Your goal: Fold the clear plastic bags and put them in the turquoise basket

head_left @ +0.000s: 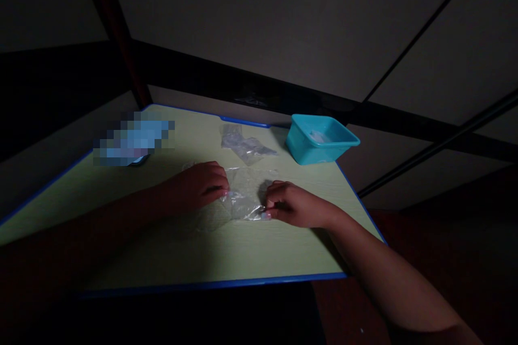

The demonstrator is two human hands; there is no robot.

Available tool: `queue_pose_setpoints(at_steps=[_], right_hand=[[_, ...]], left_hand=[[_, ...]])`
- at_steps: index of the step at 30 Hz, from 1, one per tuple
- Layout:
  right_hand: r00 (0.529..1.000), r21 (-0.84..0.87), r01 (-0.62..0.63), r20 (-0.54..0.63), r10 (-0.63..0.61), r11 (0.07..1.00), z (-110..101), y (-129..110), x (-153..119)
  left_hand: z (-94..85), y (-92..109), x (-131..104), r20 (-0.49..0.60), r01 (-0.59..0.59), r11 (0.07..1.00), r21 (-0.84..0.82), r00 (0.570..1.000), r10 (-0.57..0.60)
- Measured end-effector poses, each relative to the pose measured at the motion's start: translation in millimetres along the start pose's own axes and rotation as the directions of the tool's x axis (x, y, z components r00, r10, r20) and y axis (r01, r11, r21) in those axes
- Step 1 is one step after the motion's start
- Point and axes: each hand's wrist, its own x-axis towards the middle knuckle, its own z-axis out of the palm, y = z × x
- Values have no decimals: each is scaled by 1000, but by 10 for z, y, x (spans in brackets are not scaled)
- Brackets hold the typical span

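Note:
A clear, crinkled plastic bag (245, 207) lies between my two hands, near the middle of the pale table. My left hand (205, 184) pinches its left part with thumb and fingers together. On the other side, my right hand (288, 204) grips the bag's right end, its fingers curled against the thumb. More thin clear plastic spreads under and around my left hand. Just beyond the hands rests a second crumpled clear plastic piece (246, 145), touched by neither hand.
A turquoise bin (313, 150) with something whitish inside stands at the table's back right corner. At the back left lies a pixelated, bright blue device (137, 140). The table (259, 256) has a blue edge. A dark-banded wall rises behind it.

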Motion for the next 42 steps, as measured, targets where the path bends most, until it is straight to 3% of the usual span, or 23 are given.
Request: queue_pose_setpoints(at_steps=[11,17,19,23,27,30,34,37,42], right_hand=[[996,-156,-37,-84,24,987,-2,49,14],[998,-256,-61,-47,51,965,19,23,26],[997,-254,-73,-48,63,964,19,7,24],[960,-223,-166,-261,105,961,21,-47,9],[906,-190,-187,-412,94,964,55,-118,3],[946,-203,-59,-324,-10,977,97,-182,9],[996,-216,88,12,-87,972,153,-285,-11],[988,-212,23,153,10,977,200,-345,-65],[956,-217,-143,223,191,966,236,-371,-146]], left_hand=[[32,-12,-12,-18,5,996,87,1000,-3],[52,27,-50,-215,5,994,113,976,20],[59,44,-72,-194,-43,985,168,978,76],[82,86,-96,-33,-123,963,242,990,134],[125,58,-102,10,-59,957,284,998,58],[161,16,-118,13,-27,960,279,1000,24],[188,-13,-147,102,18,973,229,994,-42],[197,-29,-149,185,71,972,223,976,-114],[168,-14,-133,231,110,968,226,959,-163]])
